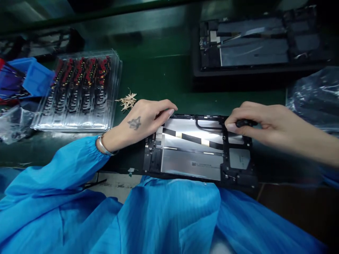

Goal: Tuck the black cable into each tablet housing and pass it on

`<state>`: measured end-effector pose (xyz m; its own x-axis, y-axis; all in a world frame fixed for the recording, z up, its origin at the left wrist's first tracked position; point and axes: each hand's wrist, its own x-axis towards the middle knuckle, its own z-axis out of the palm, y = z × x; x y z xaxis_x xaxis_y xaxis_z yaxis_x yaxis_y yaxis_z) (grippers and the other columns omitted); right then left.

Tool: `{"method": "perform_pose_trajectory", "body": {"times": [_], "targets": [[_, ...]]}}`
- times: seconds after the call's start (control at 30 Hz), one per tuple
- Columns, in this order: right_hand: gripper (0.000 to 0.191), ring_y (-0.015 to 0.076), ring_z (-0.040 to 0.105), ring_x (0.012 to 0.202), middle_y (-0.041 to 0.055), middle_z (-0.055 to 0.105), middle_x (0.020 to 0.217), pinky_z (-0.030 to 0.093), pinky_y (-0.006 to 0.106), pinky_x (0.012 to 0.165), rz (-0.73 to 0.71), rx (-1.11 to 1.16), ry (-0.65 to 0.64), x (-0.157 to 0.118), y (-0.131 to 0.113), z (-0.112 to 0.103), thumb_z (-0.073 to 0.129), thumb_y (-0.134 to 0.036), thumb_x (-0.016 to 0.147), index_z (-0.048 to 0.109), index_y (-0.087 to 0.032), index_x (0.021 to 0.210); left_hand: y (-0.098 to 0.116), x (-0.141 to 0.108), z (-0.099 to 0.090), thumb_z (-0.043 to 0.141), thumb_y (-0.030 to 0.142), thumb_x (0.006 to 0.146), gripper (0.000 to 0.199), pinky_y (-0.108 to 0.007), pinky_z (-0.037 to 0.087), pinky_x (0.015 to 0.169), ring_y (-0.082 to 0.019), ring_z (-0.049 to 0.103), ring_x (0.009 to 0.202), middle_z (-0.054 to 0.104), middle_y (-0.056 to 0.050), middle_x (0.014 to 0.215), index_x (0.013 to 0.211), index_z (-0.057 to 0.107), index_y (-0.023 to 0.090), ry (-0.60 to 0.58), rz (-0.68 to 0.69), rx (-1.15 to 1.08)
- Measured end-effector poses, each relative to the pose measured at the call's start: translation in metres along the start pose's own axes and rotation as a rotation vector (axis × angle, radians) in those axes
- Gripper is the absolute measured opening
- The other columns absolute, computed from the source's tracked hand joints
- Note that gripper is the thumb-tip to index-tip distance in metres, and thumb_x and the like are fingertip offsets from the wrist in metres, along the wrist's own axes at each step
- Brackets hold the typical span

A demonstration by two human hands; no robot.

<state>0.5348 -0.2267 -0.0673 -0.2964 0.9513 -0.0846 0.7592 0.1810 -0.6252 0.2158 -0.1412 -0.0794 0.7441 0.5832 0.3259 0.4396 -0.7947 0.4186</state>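
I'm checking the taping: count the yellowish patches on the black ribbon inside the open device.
2. On the black ribbon, the left patch sits left of its middle, the right patch right of it. Any under the left hand would be hidden.

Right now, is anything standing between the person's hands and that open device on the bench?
Nothing visible does: the left hand is at the far edge of the open device; the right hand, gripping a black object, is over its right part.
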Motion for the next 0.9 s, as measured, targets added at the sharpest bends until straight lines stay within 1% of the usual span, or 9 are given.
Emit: {"method": "perform_pose_trajectory", "body": {"times": [0.13,0.23,0.3,0.4,0.47,0.67,0.8,0.9], "targets": [[0.028,0.0205,0.061,0.073,0.0073,0.069,0.092,0.041,0.036,0.066,0.064,-0.053,-0.026,0.004,-0.001,0.000,0.060,-0.047,0.092,0.075,-0.024,0.092,-0.004,0.003,0.006,0.052,0.025,0.106,0.024,-0.023,0.047,0.068,-0.014,0.072,0.079,0.079,-0.004,0.095,0.108,0.074,0.017,-0.008,0.063,-0.055],[0.030,0.0205,0.059,0.072,0.0076,0.069,0.092,0.038,0.036,0.066,0.104,-0.084,-0.037,0.006,-0.002,0.001,0.059,-0.049,0.092,0.074,-0.024,0.093,-0.005,0.005,0.007,0.051,0.027,0.107,0.025,-0.025,0.051,0.074,-0.016,0.072,0.086,0.078,-0.005,0.096,0.107,0.074,0.017,0.002,0.125,-0.073],[0.031,0.0208,0.060,0.073,0.0078,0.069,0.092,0.037,0.036,0.066,0.129,-0.099,-0.041,0.007,-0.002,0.001,0.058,-0.050,0.091,0.074,-0.023,0.094,-0.006,0.006,0.009,0.050,0.027,0.108,0.025,-0.028,0.054,0.079,-0.017,0.071,0.094,0.076,-0.007,0.101,0.110,0.073,0.017,-0.021,0.176,-0.079],[0.033,0.0212,0.059,0.073,0.0090,0.069,0.092,0.038,0.036,0.066,0.160,-0.110,-0.042,0.008,-0.004,0.000,0.057,-0.049,0.090,0.075,-0.022,0.094,-0.008,0.007,0.014,0.049,0.027,0.109,0.024,-0.031,0.056,0.092,-0.020,0.069,0.112,0.073,-0.010,0.120,0.119,0.068,0.016,-0.078,0.243,-0.109],[0.035,0.0214,0.059,0.073,0.0093,0.069,0.090,0.038,0.036,0.066,0.172,-0.112,-0.040,0.008,-0.005,0.000,0.057,-0.050,0.089,0.075,-0.021,0.093,-0.008,0.007,0.017,0.048,0.027,0.110,0.024,-0.032,0.055,0.097,-0.020,0.066,0.119,0.070,-0.012,0.128,0.123,0.064,0.016,-0.117,0.268,-0.129],[0.030,0.0203,0.058,0.069,0.0082,0.068,0.083,0.037,0.035,0.065,0.137,-0.111,-0.013,0.009,-0.005,0.001,0.058,-0.047,0.086,0.074,-0.022,0.087,-0.005,0.007,0.020,0.044,0.027,0.112,0.025,-0.037,0.054,0.106,-0.024,0.060,0.133,0.062,-0.017,0.142,0.128,0.057,0.014,-0.232,0.269,-0.137],[0.030,0.0201,0.057,0.067,0.0078,0.067,0.081,0.038,0.035,0.064,0.117,-0.136,-0.035,0.011,-0.007,0.000,0.057,-0.046,0.088,0.075,-0.022,0.088,-0.001,0.008,0.021,0.043,0.025,0.111,0.026,-0.041,0.052,0.113,-0.025,0.057,0.139,0.055,-0.018,0.154,0.130,0.056,0.014,-0.250,0.316,-0.085],[0.028,0.0195,0.056,0.065,0.0080,0.067,0.080,0.038,0.035,0.063,0.112,-0.144,-0.027,0.012,-0.007,0.000,0.058,-0.044,0.087,0.075,-0.022,0.087,0.003,0.010,0.021,0.041,0.018,0.110,0.025,-0.042,0.053,0.114,-0.026,0.056,0.141,0.054,-0.018,0.156,0.127,0.058,0.013,-0.261,0.348,-0.027]]}}
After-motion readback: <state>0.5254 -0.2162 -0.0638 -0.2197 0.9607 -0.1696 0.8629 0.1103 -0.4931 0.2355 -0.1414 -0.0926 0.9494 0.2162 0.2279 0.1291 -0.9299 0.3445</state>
